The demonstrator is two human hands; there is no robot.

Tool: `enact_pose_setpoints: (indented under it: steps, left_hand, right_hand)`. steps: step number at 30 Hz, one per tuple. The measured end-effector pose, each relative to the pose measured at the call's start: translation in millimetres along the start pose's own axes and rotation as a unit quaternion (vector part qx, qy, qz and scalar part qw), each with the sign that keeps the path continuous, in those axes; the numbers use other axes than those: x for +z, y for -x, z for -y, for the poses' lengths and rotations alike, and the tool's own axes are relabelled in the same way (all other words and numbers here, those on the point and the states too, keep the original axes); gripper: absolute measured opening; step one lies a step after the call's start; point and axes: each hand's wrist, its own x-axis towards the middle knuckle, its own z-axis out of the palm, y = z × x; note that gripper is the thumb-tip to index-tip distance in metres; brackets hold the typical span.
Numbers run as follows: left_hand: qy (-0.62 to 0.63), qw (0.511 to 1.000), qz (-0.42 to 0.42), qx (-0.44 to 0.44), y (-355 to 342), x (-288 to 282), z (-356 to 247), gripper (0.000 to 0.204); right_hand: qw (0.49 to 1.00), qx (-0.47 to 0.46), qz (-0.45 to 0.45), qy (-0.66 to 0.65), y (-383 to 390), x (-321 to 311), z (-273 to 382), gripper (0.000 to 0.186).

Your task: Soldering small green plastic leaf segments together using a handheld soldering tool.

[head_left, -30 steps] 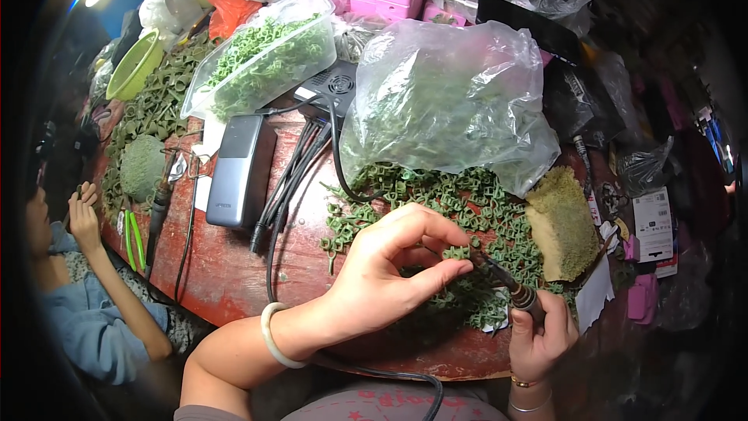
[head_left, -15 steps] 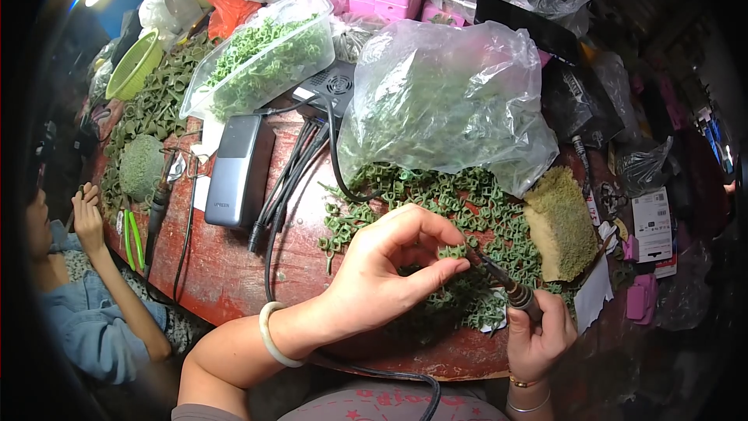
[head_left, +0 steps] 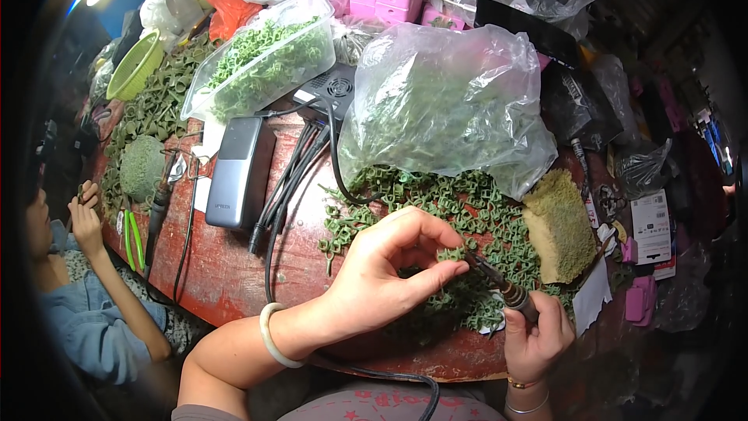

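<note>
Between the thumb and fingers of my left hand (head_left: 386, 265) is a small green plastic part (head_left: 450, 254), pinched. My right hand (head_left: 543, 337) is wrapped round the handle of a soldering iron (head_left: 517, 298), its dark tip slanting up and left to the right end of that part. Whether the tip touches it, I cannot tell. Under and behind both hands spreads a heap of similar green parts (head_left: 510, 249) on the worn red table (head_left: 300, 269). My left wrist wears a pale bangle.
A clear bag (head_left: 448, 101) of green parts lies behind the heap, a yellowish sponge-like block (head_left: 559, 226) to its right. Leftward are a grey power bank (head_left: 238, 175), black cables (head_left: 292, 179) and a plastic tub (head_left: 261, 62) of green parts. At far left sits another person (head_left: 93, 296).
Very little differs. The soldering iron and my right hand have shifted slightly left; my left hand stays in place. At far left, the other person's hands have moved a little.
</note>
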Motion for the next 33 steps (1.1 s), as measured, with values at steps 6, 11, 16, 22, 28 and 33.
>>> enact_pose_setpoints:
  steps: [6, 11, 16, 22, 28, 33]
  left_hand:
    - [-0.007, 1.000, 0.002, 0.007, 0, 0, 0, 0.022]
    - [-0.007, 1.000, 0.002, 0.010, -1, 1, 0, 0.023]
    - [-0.013, 0.998, -0.029, 0.045, -1, 0, 8, 0.021]
    - [-0.001, 0.998, -0.021, 0.059, -3, 2, 2, 0.021]
    - [0.047, 0.998, 0.016, 0.037, 2, -1, -1, 0.023]
    - [-0.037, 0.998, 0.005, 0.044, -2, 2, -1, 0.024]
  right_hand:
    - [1.000, -0.005, -0.003, 0.001, -1, 1, 0, 0.040]
    - [1.000, -0.001, 0.000, 0.003, 0, -1, 0, 0.039]
    - [0.999, 0.038, -0.038, -0.001, 5, -1, -3, 0.042]
    - [0.978, 0.116, -0.134, 0.111, 12, -36, -41, 0.024]
    - [0.967, 0.149, -0.090, 0.185, 14, -44, -67, 0.023]
    - [0.967, 0.163, -0.055, 0.185, 14, -44, -71, 0.024]
